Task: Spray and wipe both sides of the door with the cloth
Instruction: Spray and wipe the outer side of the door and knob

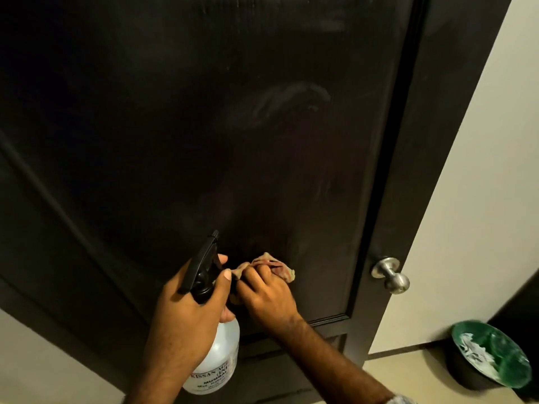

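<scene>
A dark brown panelled door (175,126) fills most of the view, with faint smear marks on its upper middle. My left hand (186,313) grips a white spray bottle (217,360) with a black trigger head, its nozzle pointing up toward the door. My right hand (268,295) presses a crumpled, brownish patterned cloth (277,266) against the lower part of the door panel, right beside the bottle's head. A silver round door knob (390,277) sticks out at the door's right edge.
A pale wall (481,185) stands right of the door frame. A dark bin with a green liner (490,357) holding white waste sits on the floor at the lower right. Light floor (43,368) shows at the lower left.
</scene>
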`<move>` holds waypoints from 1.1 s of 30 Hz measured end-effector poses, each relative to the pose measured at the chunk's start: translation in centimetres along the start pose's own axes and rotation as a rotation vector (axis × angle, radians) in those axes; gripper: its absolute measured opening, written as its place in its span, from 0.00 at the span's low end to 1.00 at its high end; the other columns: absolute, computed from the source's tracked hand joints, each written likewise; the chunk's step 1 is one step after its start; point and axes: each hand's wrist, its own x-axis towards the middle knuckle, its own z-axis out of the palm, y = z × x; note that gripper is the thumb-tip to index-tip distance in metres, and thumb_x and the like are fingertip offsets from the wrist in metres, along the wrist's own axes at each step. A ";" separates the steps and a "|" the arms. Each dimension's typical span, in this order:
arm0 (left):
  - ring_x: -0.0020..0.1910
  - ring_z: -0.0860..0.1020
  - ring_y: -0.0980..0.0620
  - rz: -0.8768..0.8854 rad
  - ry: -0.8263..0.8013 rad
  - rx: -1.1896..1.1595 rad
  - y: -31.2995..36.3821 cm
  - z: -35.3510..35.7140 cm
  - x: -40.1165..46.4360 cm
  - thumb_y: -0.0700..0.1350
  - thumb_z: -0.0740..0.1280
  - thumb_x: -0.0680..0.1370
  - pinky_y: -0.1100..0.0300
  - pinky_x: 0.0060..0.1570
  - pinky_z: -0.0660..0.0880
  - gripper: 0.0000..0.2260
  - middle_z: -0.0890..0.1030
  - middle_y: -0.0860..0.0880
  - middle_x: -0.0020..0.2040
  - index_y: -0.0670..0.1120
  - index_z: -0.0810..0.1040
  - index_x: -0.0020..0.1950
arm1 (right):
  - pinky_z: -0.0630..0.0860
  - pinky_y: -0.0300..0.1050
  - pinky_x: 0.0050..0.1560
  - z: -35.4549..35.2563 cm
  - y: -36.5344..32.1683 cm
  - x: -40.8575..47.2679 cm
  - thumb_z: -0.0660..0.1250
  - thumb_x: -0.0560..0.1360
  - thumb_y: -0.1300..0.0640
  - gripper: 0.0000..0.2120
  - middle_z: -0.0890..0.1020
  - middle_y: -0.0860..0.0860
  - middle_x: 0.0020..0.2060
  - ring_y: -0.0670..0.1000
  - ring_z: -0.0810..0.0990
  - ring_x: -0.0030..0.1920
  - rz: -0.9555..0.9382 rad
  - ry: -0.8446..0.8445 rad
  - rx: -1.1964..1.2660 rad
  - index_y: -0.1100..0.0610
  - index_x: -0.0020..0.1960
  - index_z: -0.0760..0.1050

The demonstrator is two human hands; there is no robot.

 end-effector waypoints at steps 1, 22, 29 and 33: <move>0.33 0.87 0.53 0.003 -0.005 0.005 0.0 0.1 0.1 0.48 0.71 0.80 0.59 0.41 0.82 0.10 0.84 0.48 0.34 0.61 0.81 0.59 | 0.79 0.49 0.42 -0.1 0.3 -0.2 0.70 0.80 0.55 0.06 0.83 0.54 0.52 0.56 0.80 0.48 -0.006 -0.011 -0.011 0.55 0.54 0.83; 0.32 0.88 0.51 0.047 -0.057 -0.035 2.2 2.7 -1.1 0.48 0.71 0.80 0.59 0.44 0.81 0.08 0.83 0.49 0.29 0.61 0.81 0.56 | 0.80 0.47 0.58 -15.3 13.9 7.2 0.76 0.78 0.61 0.07 0.82 0.52 0.52 0.50 0.82 0.54 0.782 0.746 0.413 0.52 0.53 0.83; 0.33 0.88 0.51 0.055 -0.044 -0.037 2.4 3.1 -1.0 0.48 0.71 0.80 0.59 0.44 0.80 0.09 0.85 0.50 0.30 0.60 0.81 0.58 | 0.70 0.51 0.57 -11.7 13.5 3.7 0.81 0.74 0.60 0.09 0.78 0.59 0.48 0.60 0.75 0.52 0.512 0.444 0.000 0.61 0.45 0.81; 0.32 0.87 0.52 0.045 -0.069 -0.030 2.5 3.6 -1.5 0.48 0.71 0.80 0.54 0.47 0.82 0.08 0.85 0.51 0.30 0.58 0.81 0.59 | 0.76 0.54 0.52 -9.9 13.4 -3.3 0.74 0.76 0.54 0.05 0.77 0.53 0.50 0.56 0.75 0.52 0.618 0.291 0.115 0.54 0.48 0.79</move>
